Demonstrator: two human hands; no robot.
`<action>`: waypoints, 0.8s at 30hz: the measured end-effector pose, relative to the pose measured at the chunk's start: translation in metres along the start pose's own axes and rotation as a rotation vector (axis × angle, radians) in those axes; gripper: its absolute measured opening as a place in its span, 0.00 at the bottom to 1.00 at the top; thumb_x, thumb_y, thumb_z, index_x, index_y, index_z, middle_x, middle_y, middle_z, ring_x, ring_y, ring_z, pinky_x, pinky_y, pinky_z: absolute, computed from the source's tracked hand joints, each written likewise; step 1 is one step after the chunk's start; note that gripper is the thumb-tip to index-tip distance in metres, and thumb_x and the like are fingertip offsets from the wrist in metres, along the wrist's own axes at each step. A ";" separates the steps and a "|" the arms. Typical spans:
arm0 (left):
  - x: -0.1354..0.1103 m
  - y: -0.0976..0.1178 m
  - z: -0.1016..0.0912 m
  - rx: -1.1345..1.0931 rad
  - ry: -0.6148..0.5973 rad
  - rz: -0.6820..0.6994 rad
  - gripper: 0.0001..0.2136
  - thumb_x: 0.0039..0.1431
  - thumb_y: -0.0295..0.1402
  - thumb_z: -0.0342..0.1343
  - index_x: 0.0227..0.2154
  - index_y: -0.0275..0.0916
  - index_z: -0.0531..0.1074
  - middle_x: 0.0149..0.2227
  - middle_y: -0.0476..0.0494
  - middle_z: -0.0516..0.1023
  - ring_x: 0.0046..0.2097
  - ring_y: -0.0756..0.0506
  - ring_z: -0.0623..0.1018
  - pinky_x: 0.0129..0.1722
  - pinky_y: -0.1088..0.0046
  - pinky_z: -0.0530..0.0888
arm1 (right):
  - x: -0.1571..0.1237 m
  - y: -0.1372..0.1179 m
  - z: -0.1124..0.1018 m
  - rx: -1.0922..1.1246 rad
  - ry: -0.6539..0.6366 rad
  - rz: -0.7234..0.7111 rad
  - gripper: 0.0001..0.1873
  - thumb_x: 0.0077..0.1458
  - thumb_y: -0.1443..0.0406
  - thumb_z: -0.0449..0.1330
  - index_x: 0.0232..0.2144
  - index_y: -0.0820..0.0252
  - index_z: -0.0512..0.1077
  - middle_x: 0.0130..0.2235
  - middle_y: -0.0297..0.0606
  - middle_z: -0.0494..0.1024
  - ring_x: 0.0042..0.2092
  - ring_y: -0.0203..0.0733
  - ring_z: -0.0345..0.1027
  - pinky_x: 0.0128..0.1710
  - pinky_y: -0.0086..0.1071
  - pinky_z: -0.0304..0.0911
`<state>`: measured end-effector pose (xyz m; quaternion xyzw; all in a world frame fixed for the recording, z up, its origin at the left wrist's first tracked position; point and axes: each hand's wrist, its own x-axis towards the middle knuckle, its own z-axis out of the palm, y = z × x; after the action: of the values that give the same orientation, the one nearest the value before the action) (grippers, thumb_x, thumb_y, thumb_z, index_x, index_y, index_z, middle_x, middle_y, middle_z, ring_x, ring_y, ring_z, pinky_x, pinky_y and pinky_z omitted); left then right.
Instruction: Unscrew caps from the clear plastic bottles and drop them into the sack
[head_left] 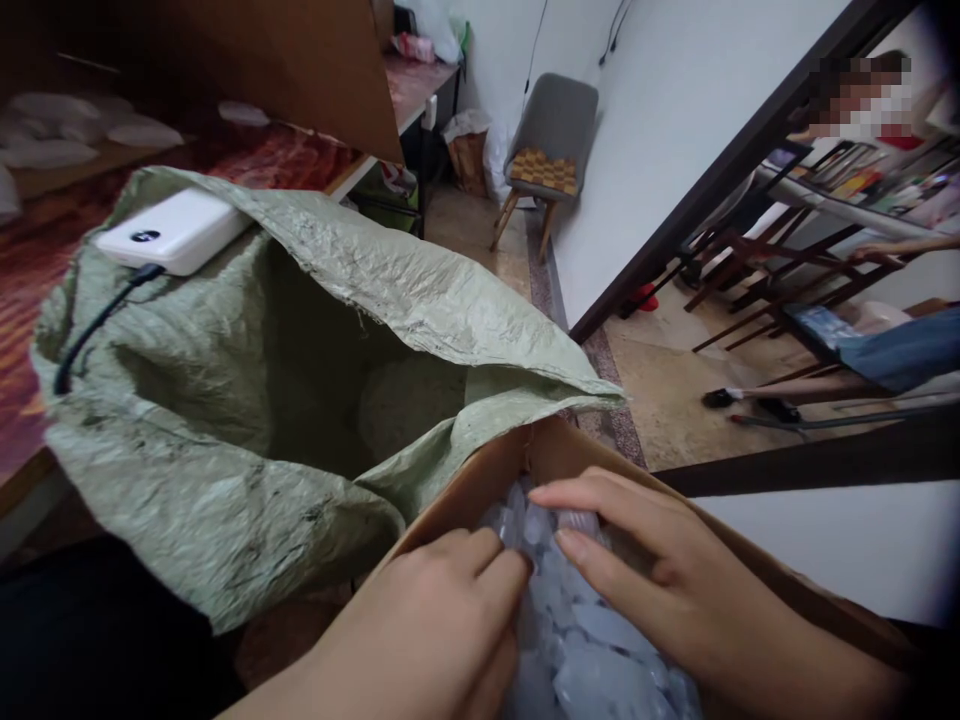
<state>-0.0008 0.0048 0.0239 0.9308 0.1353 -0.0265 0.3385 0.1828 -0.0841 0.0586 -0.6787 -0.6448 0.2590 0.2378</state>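
Note:
Both of my hands reach into a brown cardboard box point(480, 478) at the bottom of the view. It holds several small clear plastic packets point(600, 650). My left hand point(435, 630) has its fingers curled down onto the packets at the box's left side. My right hand point(675, 580) lies flat over them, fingers stretched leftward and touching the pile. What either hand actually grips is hidden among the packets. Just behind the box gapes a large green woven sack point(247, 400), its mouth open toward me.
A white power bank point(176, 230) with a black cable lies on the sack's upper edge. A table with a red patterned top point(285, 155) stands behind. A grey chair point(551, 150) sits by the white wall. At the right another person sits among dark wooden chairs point(757, 265).

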 end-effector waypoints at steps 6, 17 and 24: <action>-0.004 0.012 -0.007 -0.634 0.407 -0.202 0.10 0.64 0.36 0.47 0.46 0.44 0.66 0.41 0.47 0.75 0.43 0.47 0.76 0.42 0.73 0.74 | -0.013 -0.004 -0.003 0.136 -0.143 -0.040 0.21 0.56 0.69 0.59 0.52 0.52 0.63 0.46 0.33 0.79 0.47 0.37 0.75 0.42 0.24 0.72; -0.007 0.012 -0.014 -0.719 0.266 -0.210 0.12 0.63 0.44 0.48 0.40 0.42 0.69 0.29 0.50 0.74 0.27 0.51 0.72 0.24 0.79 0.68 | -0.011 -0.001 -0.001 0.026 0.056 -0.301 0.14 0.58 0.61 0.62 0.47 0.48 0.68 0.40 0.26 0.79 0.41 0.33 0.75 0.41 0.19 0.67; -0.005 0.010 -0.010 -0.725 0.202 -0.363 0.15 0.66 0.47 0.42 0.41 0.44 0.68 0.33 0.49 0.76 0.36 0.47 0.76 0.35 0.73 0.72 | -0.004 -0.001 0.001 -0.019 -0.039 -0.580 0.06 0.68 0.65 0.51 0.40 0.59 0.68 0.38 0.33 0.79 0.38 0.32 0.72 0.43 0.24 0.65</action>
<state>-0.0034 0.0028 0.0383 0.7103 0.3303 0.0552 0.6192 0.1810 -0.0882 0.0589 -0.4628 -0.8189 0.1872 0.2832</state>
